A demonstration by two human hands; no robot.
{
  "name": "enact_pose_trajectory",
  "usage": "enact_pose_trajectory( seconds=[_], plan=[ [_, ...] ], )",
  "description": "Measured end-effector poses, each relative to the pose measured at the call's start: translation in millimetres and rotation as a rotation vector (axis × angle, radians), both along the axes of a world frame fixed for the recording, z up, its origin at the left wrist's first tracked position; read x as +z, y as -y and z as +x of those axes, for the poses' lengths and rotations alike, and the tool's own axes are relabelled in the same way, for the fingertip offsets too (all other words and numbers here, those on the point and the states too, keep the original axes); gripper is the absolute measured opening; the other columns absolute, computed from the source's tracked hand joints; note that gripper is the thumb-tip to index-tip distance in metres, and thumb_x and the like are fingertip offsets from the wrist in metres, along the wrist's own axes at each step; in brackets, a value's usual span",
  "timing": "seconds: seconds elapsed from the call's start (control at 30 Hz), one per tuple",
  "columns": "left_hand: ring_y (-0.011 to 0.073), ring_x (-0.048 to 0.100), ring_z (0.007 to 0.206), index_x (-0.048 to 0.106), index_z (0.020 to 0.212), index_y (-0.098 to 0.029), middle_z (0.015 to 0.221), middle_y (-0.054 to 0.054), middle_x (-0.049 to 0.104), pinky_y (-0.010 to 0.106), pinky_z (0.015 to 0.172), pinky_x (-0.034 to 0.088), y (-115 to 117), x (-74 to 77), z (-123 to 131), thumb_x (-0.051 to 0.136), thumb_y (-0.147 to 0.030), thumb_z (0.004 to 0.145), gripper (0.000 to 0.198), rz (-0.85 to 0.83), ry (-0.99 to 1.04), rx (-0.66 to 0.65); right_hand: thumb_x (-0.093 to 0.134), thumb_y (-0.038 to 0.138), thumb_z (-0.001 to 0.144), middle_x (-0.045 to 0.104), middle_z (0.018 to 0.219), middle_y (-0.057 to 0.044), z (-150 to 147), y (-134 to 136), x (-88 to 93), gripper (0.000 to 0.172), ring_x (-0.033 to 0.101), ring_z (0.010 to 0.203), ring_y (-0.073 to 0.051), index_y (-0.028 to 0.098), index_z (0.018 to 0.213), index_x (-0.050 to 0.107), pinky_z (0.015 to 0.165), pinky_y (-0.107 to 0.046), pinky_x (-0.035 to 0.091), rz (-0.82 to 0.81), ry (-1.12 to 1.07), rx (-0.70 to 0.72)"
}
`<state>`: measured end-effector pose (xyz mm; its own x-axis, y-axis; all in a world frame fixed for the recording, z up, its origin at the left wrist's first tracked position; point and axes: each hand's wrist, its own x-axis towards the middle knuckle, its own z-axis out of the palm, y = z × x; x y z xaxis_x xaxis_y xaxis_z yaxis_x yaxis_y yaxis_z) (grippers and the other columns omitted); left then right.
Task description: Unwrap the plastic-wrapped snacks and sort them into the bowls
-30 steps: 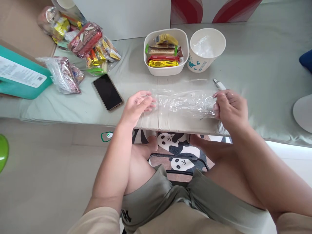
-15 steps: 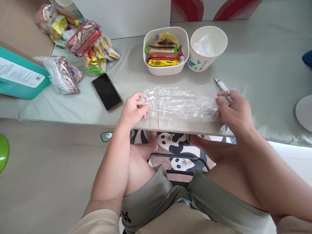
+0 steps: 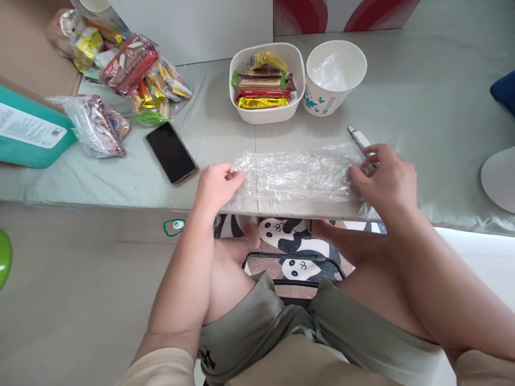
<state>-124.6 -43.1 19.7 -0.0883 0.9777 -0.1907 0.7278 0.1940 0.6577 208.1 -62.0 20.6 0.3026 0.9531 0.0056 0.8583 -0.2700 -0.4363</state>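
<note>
A crumpled sheet of clear plastic wrap [image 3: 293, 174] lies stretched out along the front of the covered table. At its left end my left hand [image 3: 218, 185] is closed, thumb and curled fingers pinching the edge. My right hand [image 3: 386, 179] is over the right end, thumb touching the wrap and fingers bent but apart from the thumb. Just behind those fingers lies a slim grey-and-white utility knife [image 3: 360, 139], partly covered by the hand. A dark phone [image 3: 171, 153] rests to the left of my left hand.
Behind the wrap stand a white tub [image 3: 267, 115] of wrapped snacks and a paper cup [image 3: 328, 99] with clear plastic inside. Bagged snacks [image 3: 131, 64] pile up at the back left, beside a green container [image 3: 32, 126]. A white round object [image 3: 501, 177] sits at the right edge.
The wrap now lies flatter and more bunched. My right hand's fingers have spread from the thumb, while my left fingers have curled in more tightly. The whole view has shifted slightly.
</note>
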Motion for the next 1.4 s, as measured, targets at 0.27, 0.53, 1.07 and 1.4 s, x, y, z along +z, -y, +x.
enact_pose_trajectory(
  seconds=[0.27,0.53,1.07,1.4],
  plan=[
    [0.0203,0.064,0.087,0.065,0.102,-0.02,0.098,0.006,0.068,0.036,0.081,0.051,6.8,-0.6,12.1,0.075,-0.031,0.077,0.028,0.526,-0.203,-0.032,0.058,0.027,0.095,0.065,0.123,-0.019,-17.7,25.1,0.9,0.034,0.064,0.114,-0.037,0.023,0.128,0.061,0.097,-0.057,0.053,0.448,0.124,0.439],
    [0.0225,0.069,0.095,0.07,0.085,-0.019,0.099,0.007,0.076,0.041,0.093,0.055,13.6,-0.7,25.3,0.061,-0.031,0.091,0.016,0.414,-0.045,-0.661,0.058,0.021,0.087,0.068,0.138,-0.015,-50.1,37.2,-13.1,0.03,0.058,0.137,-0.036,0.019,0.116,0.065,0.113,-0.058,0.043,0.134,0.126,0.968],
    [0.0309,0.068,0.128,0.075,0.09,-0.019,0.117,0.008,0.079,0.056,0.118,0.047,32.8,3.0,45.8,0.058,-0.012,0.088,0.018,0.427,-0.161,-0.86,0.06,0.037,0.092,0.073,0.125,-0.014,-49.4,39.3,-15.8,0.034,0.065,0.125,-0.035,0.019,0.121,0.061,0.107,-0.053,0.044,0.42,0.085,0.902],
    [0.0339,0.067,0.131,0.069,0.126,-0.023,0.126,0.012,0.077,0.049,0.112,0.054,30.4,14.6,25.9,0.075,-0.062,0.078,0.062,0.343,0.394,-0.833,0.054,0.015,0.089,0.075,0.091,-0.004,-53.3,45.1,-8.4,0.01,0.072,0.084,-0.02,0.022,0.091,0.061,0.078,-0.038,0.056,0.301,-0.544,0.874]
  ],
)
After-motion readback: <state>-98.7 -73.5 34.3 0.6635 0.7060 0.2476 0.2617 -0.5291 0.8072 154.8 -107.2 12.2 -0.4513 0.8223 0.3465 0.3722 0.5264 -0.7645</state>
